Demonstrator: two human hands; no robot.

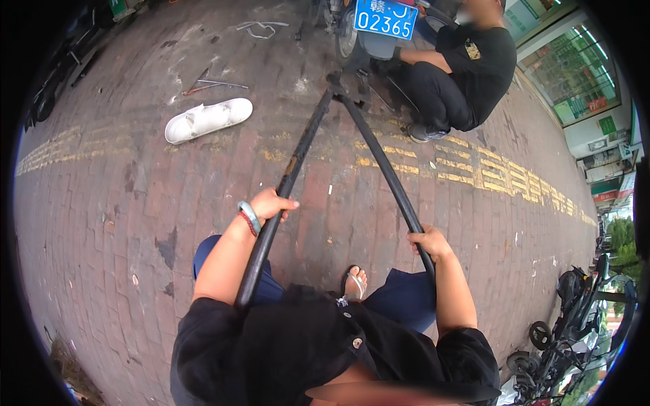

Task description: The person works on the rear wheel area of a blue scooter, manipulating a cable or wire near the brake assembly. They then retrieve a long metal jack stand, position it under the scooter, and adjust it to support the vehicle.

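Observation:
With both arms stretched forward I grip a large pair of black long-handled bolt cutters [387, 162], its handles spread in a V. My left hand [272, 204], with a bracelet and a red cord at the wrist, is closed round the left handle. Round the right handle, near its lower end, my right hand [429, 242] is wrapped. The cutter head [335, 84] points away from me, low by the rear of a motorbike [379, 44]. Whether its jaws touch anything is too small to tell.
A person [467, 74] in black squats beside the motorbike, right of the cutter head. On the brick pavement lie a white elongated shell-like piece [208, 121], thin hand tools [198, 86] and a pale strap [261, 28]. Parked two-wheelers [562, 325] stand at right; a shopfront [572, 74] is beyond.

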